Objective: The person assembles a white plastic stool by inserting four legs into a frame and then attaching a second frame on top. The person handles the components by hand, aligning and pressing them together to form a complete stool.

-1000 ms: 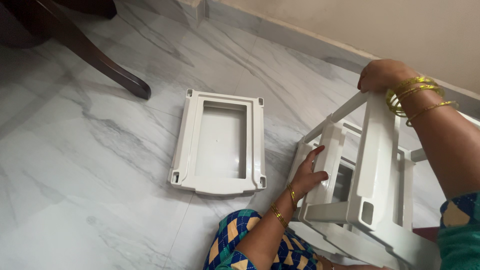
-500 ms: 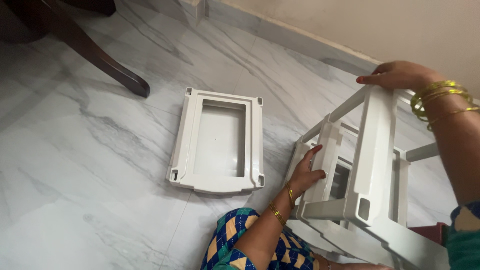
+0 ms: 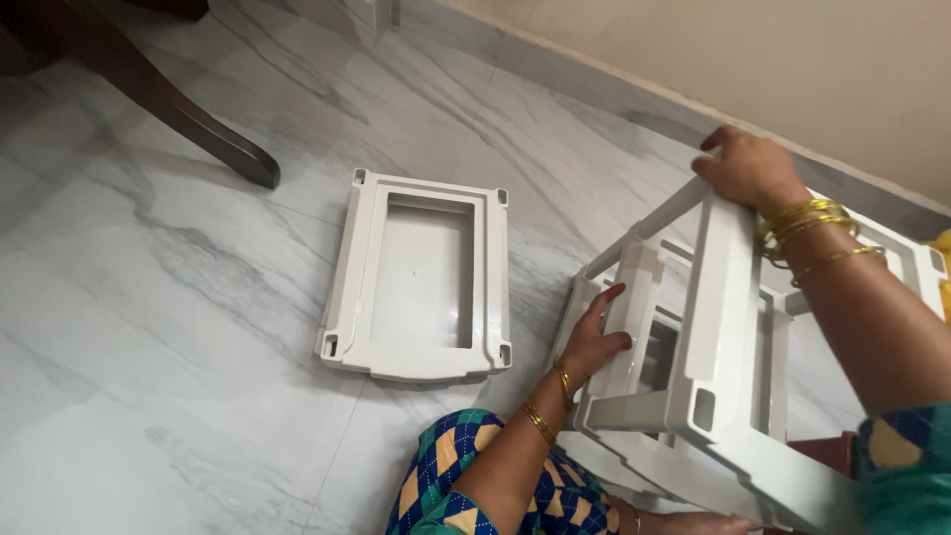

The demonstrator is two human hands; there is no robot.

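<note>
Left hand: the left hand [image 3: 592, 342] lies with fingers spread flat against an inner upright panel of the rack frame [image 3: 728, 337]; its grip is released, palm pressed on, not closed around anything. Gold bangles sit on that wrist.
Right hand: the right hand [image 3: 745, 166] is at the far top corner of the frame, fingers curled over the end of the top rail, the grip clenched on the rack frame. Several thin yellow-gold bangles [image 3: 810, 233] circle the wrist.
Rack frame: pale grey-white moulded plastic, smooth and slightly glossy, built of flat slabs and thin square bars joined at right angles. It stands tilted on the floor at the right, just beside the person's knee, and is partly cut off by the picture's lower right edge. A small rectangular slot shows in the near end of the top rail.
Loose tray: a separate tray [image 3: 416, 279] of the same pale plastic lies flat on the floor left of the frame, apart from both hands. It is rectangular with a raised rim, a sunken rectangular middle and small square sockets at its four corners.
Floor: the floor [image 3: 149, 327] is polished white marble with grey veins, tile joints visible.
Clothing: fabric with a blue, yellow and green diamond check [image 3: 466, 476] covers the knee and sleeve.
Surroundings: a dark curved wooden furniture leg [image 3: 188, 124] rests on the floor at upper left; a beige wall [image 3: 693, 45] with a grey skirting runs along the top.
Labels: none can be made out on any piece.
</note>
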